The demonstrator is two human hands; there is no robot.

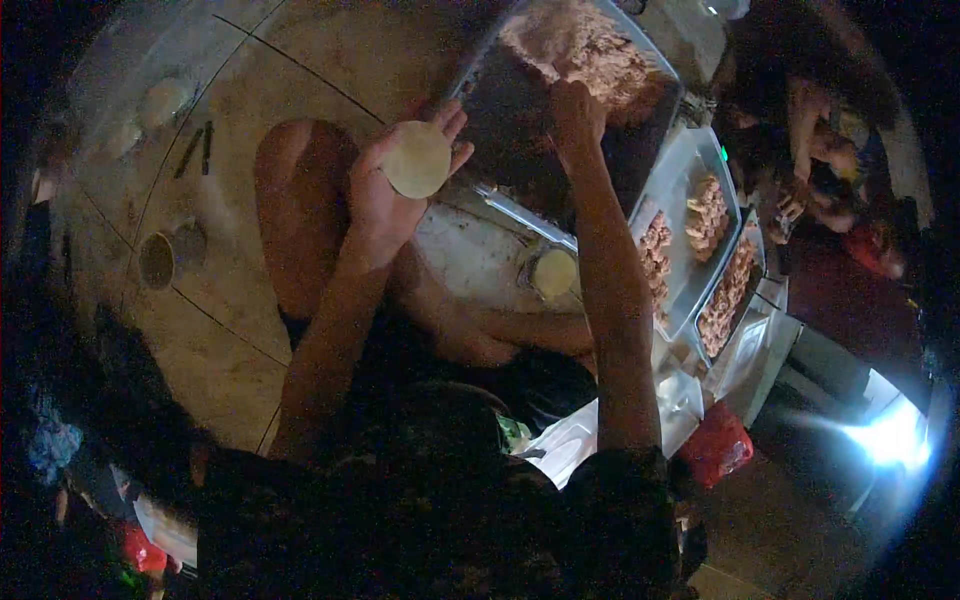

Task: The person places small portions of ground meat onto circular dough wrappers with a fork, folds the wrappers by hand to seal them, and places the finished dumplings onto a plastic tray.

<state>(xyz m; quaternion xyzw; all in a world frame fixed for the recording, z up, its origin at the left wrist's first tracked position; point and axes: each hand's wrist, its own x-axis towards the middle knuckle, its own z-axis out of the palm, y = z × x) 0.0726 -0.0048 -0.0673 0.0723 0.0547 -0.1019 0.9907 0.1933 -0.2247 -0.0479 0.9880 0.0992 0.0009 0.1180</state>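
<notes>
On the upturned palm of my left hand (386,191) rests a thin, pale, round dough wrapper (417,160). My right hand (579,112) reaches into a large clear-walled plastic tub (510,142) at the top. Its fingertips touch the near side of a pinkish heap of minced filling (600,52); whether they pinch any of it is hidden. More pale round wrappers (556,272), seemingly a stack, lie beside my right forearm, below the tub's near edge.
Right of my forearm, a clear tray (671,251) and a narrower tray (726,296) hold rows of lumpy pinkish pieces. A red plastic bag (716,446) and a glaring lamp (892,439) lie lower right. A cup (156,260) stands left on the tiled floor. Another person's hand (791,199) shows far right.
</notes>
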